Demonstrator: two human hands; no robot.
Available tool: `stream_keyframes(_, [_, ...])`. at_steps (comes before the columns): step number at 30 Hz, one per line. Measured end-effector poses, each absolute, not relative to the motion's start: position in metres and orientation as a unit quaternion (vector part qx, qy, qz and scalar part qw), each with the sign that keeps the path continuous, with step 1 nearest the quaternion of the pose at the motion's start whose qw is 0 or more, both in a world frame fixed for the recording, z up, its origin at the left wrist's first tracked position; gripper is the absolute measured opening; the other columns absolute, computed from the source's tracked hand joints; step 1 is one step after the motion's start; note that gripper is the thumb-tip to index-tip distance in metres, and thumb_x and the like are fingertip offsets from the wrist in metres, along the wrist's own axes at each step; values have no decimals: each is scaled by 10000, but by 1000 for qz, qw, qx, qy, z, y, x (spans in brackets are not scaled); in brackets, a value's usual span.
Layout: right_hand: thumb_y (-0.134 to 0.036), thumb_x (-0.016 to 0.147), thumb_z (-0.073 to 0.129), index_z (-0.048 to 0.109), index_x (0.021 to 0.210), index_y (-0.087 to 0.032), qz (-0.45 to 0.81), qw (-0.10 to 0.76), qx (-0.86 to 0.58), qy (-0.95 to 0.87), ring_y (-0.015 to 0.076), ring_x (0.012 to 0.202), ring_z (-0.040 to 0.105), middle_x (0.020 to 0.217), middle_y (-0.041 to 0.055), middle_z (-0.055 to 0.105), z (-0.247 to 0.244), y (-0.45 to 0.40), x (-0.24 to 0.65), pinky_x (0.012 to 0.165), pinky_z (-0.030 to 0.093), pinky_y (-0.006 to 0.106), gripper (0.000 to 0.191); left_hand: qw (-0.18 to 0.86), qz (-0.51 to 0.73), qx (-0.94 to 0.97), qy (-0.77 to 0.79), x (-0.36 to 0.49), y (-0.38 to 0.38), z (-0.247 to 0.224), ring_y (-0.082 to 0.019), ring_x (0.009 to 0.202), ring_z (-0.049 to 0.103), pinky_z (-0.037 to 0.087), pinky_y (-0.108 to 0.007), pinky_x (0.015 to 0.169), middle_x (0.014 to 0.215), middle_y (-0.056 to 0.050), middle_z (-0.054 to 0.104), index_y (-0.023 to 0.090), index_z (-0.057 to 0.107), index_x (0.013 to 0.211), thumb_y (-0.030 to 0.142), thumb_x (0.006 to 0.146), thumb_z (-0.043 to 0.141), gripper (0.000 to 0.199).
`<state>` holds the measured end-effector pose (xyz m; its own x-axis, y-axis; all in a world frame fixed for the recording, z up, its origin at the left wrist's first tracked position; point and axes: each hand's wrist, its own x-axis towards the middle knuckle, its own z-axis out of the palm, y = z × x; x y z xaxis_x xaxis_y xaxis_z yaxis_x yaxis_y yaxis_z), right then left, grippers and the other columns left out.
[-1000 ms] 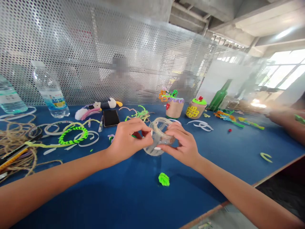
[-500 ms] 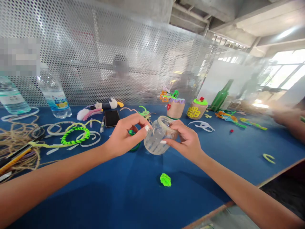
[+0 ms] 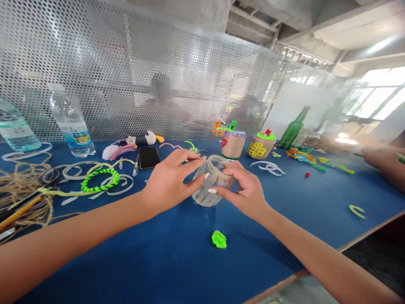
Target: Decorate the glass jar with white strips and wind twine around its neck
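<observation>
My L hand (image 3: pixel 169 183) & R hand (image 3: pixel 243 190) were both on a clear plastic jar (image 3: pixel 212 181), mid-frame, just above the blue table (image 3: pixel 126 257). My fingers (image 3: pixel 193 159) were closed on its sides, gripping it w/ both hands. I judged this step was just holding the jar, & the next move needed a firm grip.

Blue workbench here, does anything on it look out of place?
A clump of bright green pipe cleaner lies alone on the blue workbench, just in front of the clear jar held by the left hand and right hand. It looks dropped, apart from the other craft pieces.
</observation>
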<state>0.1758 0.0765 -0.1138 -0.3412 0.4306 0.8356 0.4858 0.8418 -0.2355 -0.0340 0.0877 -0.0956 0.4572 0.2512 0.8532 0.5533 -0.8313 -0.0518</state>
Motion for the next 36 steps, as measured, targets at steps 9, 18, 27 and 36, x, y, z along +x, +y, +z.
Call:
stream_keyframes(9, [-270,774,708,507,746,-196,-2,500,-271,-823,157,673,458,672,-8,506,-111,74,172,633,412,293,216,385,-346,-839,-168,-32,80,-89,-160,734,625,532,-248,581,817,-68,652,75,624,1011,104,912,482,176])
stream_keyframes(18, [-275,780,700,508,781,-187,5,501,-273,-821,157,681,450,692,-4,504,-113,76,173,624,390,291,211,506,-311,-801,-82,-28,78,-80,-138,554,521,397,-250,431,623,-16,539,99,599,737,52,856,497,164])
stream_keyframes(27, [-299,801,693,562,778,-177,100,485,-240,-835,142,684,451,687,-4,521,-108,77,175,636,412,282,181,452,-303,-836,-75,-36,80,-70,-158,617,564,493,-262,514,698,-52,607,69,627,835,78,858,541,89])
stream_keyframes(36, [-368,755,728,614,764,-152,339,439,-225,-801,125,666,473,726,9,534,-96,79,190,601,390,266,244,16,-390,-911,-135,-32,86,-54,-123,708,608,507,-224,628,811,-46,650,148,686,896,178,928,495,196])
